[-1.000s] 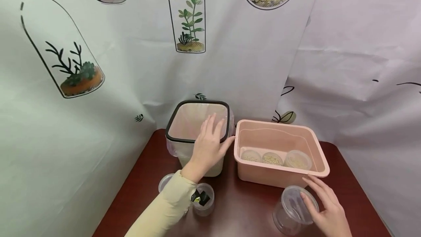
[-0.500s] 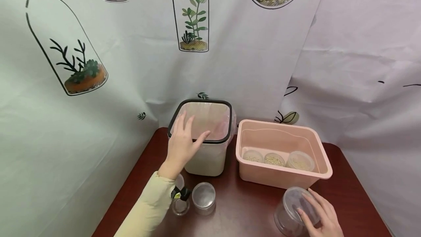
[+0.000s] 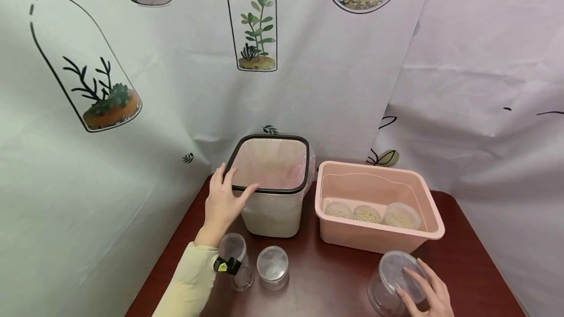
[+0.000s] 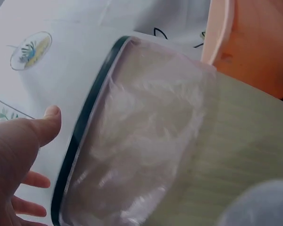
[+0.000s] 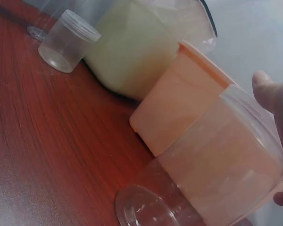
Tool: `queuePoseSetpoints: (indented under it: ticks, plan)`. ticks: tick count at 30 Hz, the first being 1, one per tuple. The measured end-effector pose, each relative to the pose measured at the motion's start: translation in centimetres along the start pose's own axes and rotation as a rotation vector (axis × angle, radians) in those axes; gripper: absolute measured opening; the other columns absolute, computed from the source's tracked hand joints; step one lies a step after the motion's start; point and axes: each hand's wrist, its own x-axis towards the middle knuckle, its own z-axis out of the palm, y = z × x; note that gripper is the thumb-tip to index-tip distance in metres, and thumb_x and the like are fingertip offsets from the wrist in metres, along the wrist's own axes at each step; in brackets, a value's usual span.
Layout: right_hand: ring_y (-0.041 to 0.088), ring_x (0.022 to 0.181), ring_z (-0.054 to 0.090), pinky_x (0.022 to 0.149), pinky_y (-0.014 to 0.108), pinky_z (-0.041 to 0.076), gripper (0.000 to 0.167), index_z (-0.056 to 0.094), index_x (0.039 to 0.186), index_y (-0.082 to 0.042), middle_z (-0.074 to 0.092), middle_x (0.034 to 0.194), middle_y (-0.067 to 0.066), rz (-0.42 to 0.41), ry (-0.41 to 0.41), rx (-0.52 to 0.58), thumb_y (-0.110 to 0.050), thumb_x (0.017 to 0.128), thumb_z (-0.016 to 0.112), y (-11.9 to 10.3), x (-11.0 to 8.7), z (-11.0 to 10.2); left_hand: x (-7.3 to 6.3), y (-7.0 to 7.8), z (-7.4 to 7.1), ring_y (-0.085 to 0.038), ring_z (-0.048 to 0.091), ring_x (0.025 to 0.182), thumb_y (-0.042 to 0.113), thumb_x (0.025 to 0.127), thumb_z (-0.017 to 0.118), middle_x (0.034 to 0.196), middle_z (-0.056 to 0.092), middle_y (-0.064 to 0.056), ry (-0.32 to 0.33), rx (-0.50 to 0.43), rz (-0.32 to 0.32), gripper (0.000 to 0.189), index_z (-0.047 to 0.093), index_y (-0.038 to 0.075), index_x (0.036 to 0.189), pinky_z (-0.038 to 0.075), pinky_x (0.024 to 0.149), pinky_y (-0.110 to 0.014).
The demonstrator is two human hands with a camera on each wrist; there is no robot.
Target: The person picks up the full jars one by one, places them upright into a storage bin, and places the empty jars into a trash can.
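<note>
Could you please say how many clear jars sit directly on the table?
3: a tall jar beside the left sleeve, a short jar to its right, and a large jar at the right hand; the sleeve may hide more.

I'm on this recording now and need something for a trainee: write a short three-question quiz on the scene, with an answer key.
1. How many jars show inside the tub?

2. True or false: in the head view, the bin stands left of the tub.

3. Which of these is the right grip nearest?
A) the bin
B) the tub
C) the big jar

Key: 1. three; 2. true; 3. C
</note>
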Motion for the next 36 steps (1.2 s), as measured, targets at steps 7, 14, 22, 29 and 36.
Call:
queuePoseSetpoints:
  ticks: [7,14,22,29,36]
  plan:
    - [-0.004,0.123,0.03,0.091,0.005,0.022,0.062,0.068,0.105,-0.004,0.043,0.134,0.021,0.109,-0.01,0.029,0.004,0.047,0.086,-0.1,-0.6,0.7,-0.7,-1.2,0.8,-0.039,0.038,0.124,0.041,0.073,0.077,0.136,0.04,-0.024,-0.005,-0.108,-0.008,0.064,0.059,0.0,0.119,0.047,0.076,-0.055]
    - [-0.001,0.122,0.032,0.091,0.006,0.025,0.074,0.067,0.108,-0.003,0.043,0.132,0.024,0.131,0.047,0.058,0.005,0.038,0.09,0.2,-1.4,1.4,-1.2,-1.6,1.1,-0.038,0.032,0.131,0.037,0.072,0.079,0.136,0.042,-0.026,-0.003,-0.172,-0.034,0.061,0.063,-0.006,0.112,0.032,0.099,-0.055]
    - [0.002,0.118,0.039,0.087,0.006,0.029,0.074,0.069,0.106,-0.003,0.049,0.128,0.023,0.122,0.097,0.074,0.003,0.036,0.092,0.1,-1.0,1.5,-0.9,-1.7,1.0,-0.033,0.028,0.134,0.043,0.073,0.076,0.14,0.039,-0.023,-0.066,-0.195,-0.076,0.069,0.06,-0.006,0.118,0.027,0.1,-0.059]
    - [0.015,0.119,0.044,0.089,0.01,0.034,0.072,0.067,0.105,0.004,0.048,0.125,0.028,-0.039,0.082,0.243,0.006,0.036,0.089,-1.0,1.1,0.5,-0.7,-1.6,0.7,-0.034,0.03,0.133,0.041,0.075,0.075,0.138,0.041,-0.024,-0.079,-0.195,-0.082,0.068,0.059,-0.007,0.12,0.027,0.098,-0.063]
    - [0.025,0.123,0.041,0.095,0.016,0.033,0.065,0.063,0.107,0.011,0.045,0.124,0.035,-0.196,0.046,0.388,-0.017,0.055,0.09,-3.0,4.2,-1.1,-0.7,-1.6,0.7,-0.035,0.032,0.132,0.041,0.075,0.075,0.137,0.041,-0.025,-0.093,-0.192,-0.085,0.069,0.058,-0.009,0.119,0.027,0.097,-0.063]
